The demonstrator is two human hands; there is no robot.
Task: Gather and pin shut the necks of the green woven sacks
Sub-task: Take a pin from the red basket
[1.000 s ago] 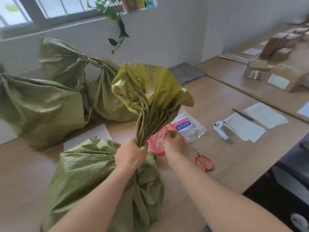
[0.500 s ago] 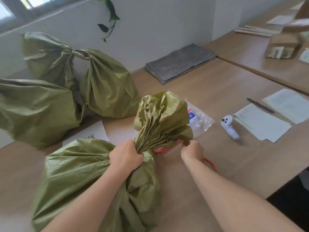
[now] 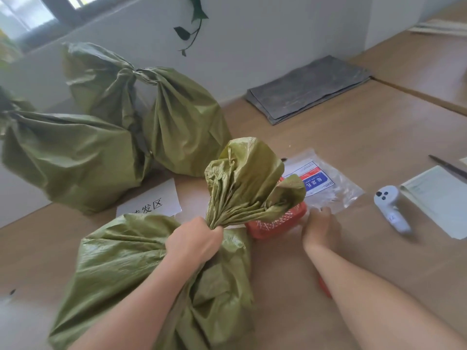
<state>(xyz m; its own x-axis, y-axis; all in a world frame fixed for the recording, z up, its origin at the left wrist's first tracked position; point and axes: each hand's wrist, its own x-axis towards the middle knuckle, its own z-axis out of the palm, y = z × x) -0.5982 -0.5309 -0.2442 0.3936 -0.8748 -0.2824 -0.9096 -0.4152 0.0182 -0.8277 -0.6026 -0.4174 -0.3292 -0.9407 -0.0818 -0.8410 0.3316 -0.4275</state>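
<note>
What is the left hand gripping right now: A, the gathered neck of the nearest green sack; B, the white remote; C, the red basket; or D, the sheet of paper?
A: the left hand is closed around the gathered neck of the nearest green sack, while the right hand is beside the red basket.

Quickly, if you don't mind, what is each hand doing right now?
Left hand: grips the sack neck.
Right hand: beside the red basket; grip cannot be told.
</note>
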